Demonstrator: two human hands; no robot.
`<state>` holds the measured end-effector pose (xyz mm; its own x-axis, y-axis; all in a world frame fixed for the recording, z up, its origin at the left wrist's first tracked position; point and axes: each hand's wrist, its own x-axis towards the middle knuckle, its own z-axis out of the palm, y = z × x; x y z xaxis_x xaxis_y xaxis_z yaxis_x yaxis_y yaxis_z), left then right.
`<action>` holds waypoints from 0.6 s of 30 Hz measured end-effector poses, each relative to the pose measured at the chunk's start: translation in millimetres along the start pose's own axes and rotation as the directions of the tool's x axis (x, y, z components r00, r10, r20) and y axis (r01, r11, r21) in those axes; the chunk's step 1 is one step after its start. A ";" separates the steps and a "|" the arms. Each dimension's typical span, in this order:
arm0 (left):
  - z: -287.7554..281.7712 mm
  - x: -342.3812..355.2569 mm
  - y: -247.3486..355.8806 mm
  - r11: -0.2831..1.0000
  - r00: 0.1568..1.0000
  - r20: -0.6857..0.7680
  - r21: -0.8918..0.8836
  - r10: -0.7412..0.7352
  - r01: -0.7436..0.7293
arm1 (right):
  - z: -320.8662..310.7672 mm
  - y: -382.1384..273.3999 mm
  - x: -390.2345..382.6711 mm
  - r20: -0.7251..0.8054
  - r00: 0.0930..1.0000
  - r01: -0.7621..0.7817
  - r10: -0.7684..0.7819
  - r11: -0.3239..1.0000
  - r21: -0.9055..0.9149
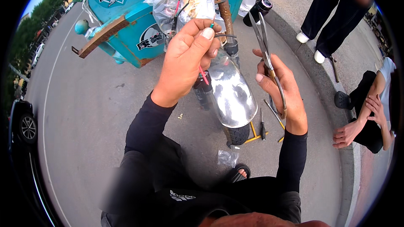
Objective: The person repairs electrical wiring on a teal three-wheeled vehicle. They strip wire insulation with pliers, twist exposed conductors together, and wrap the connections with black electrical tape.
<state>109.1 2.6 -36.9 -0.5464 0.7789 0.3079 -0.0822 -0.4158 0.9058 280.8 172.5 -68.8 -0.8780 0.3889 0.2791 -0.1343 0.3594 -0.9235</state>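
Note:
My left hand [184,56] is closed in a pinch on a thin electrical wire [212,24], its greenish tip showing above the thumb. A black wire [226,36] juts out beside these fingers, and a red wire [203,75] hangs below them. To the right, my right hand [287,85] is wrapped round a pair of metal scissors [264,44], blades spread and pointing up, apart from the wires. Behind my left hand, a clear plastic bag [162,2] covers a bundle of wiring. Under the hands is a shiny metal mudguard [232,94] over a black tyre [238,136].
A turquoise metal body [122,21] with rusty brackets stands behind. Beside the wheel lie a yellow T-handled tool [254,134], a screwdriver [262,124] and a small plastic packet [227,157]. Two people are by the kerb [309,56] at right; a dark car [27,143] is at left.

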 end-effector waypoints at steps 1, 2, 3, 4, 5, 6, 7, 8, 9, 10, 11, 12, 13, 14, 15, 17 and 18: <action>-3.2 1.9 -1.6 0.999 0.999 0.049 -0.040 0.016 -0.014 | 8.8 1.8 1.0 -0.009 0.999 0.048 -0.049 0.996 -0.079; -3.3 1.0 -2.1 0.998 0.998 0.051 -0.054 0.042 -0.039 | 14.0 2.7 1.5 -0.015 0.995 0.095 -0.098 0.983 -0.158; -3.2 0.1 -2.8 0.996 0.996 0.052 -0.067 0.068 -0.065 | 15.1 3.1 3.0 -0.018 0.993 0.115 -0.121 0.976 -0.187; -2.8 -0.4 -3.4 0.993 0.994 0.053 -0.080 0.095 -0.090 | 15.7 3.4 5.6 -0.022 0.990 0.135 -0.143 0.967 -0.215; -2.2 -0.1 -4.2 0.994 0.994 0.060 -0.060 0.091 -0.087 | 16.7 3.3 6.8 -0.024 0.986 0.154 -0.165 0.958 -0.243; -0.9 1.7 -6.6 0.995 0.994 0.067 -0.046 0.088 -0.085 | 16.1 1.3 6.4 -0.025 0.990 0.130 -0.140 0.959 -0.252; -0.4 2.9 -7.6 0.996 0.994 0.075 -0.033 0.085 -0.083 | 15.3 -2.2 5.3 -0.025 0.993 0.105 -0.115 0.960 -0.260; -0.4 3.7 -7.0 0.996 0.994 0.074 -0.008 0.086 -0.085 | 15.1 -4.4 5.0 -0.026 0.996 0.080 -0.091 0.960 -0.268; 1.1 2.8 -8.6 0.996 0.994 0.070 0.006 0.084 -0.084 | 16.1 -5.6 3.9 -0.026 0.995 0.090 -0.101 0.958 -0.273; 2.1 2.0 -10.5 0.996 0.994 0.067 0.020 0.081 -0.083 | 19.2 -7.2 3.9 -0.027 0.993 0.100 -0.112 0.955 -0.279; -0.5 3.0 -13.0 0.994 0.992 0.081 0.042 0.097 -0.100 | 22.1 -8.5 4.2 -0.028 0.992 0.109 -0.122 0.953 -0.284; -0.6 2.8 -14.5 0.994 0.992 0.090 0.059 0.086 -0.092 | 23.9 -8.7 4.6 -0.039 0.990 0.119 -0.136 0.948 -0.294; 0.0 2.4 -15.4 0.994 0.992 0.099 0.077 0.076 -0.084 | 25.3 -8.7 5.6 -0.049 0.987 0.129 -0.151 0.944 -0.303; 0.5 1.6 -16.0 0.993 0.992 0.108 0.095 0.065 -0.075 | 26.6 -8.7 6.3 -0.060 0.984 0.139 -0.166 0.940 -0.312; 1.1 1.0 -15.5 0.988 0.992 0.111 0.137 0.058 -0.073 | 27.5 -9.8 6.7 -0.069 0.977 0.165 -0.200 0.924 -0.344; 2.2 -0.5 -15.1 0.973 0.992 0.117 0.222 0.044 -0.069 | 28.2 -11.8 6.9 -0.080 0.960 0.215 -0.269 0.888 -0.407; 2.6 -0.6 -15.7 0.974 0.992 0.116 0.214 0.051 -0.075 | 28.4 -10.6 7.6 -0.083 0.948 0.239 -0.307 0.859 -0.452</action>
<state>112.8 9.9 -50.5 -0.4495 0.8059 0.3855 0.1393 -0.3630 0.9213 262.5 147.6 -64.4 -0.7532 0.3286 0.5698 -0.1172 0.7853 -0.6079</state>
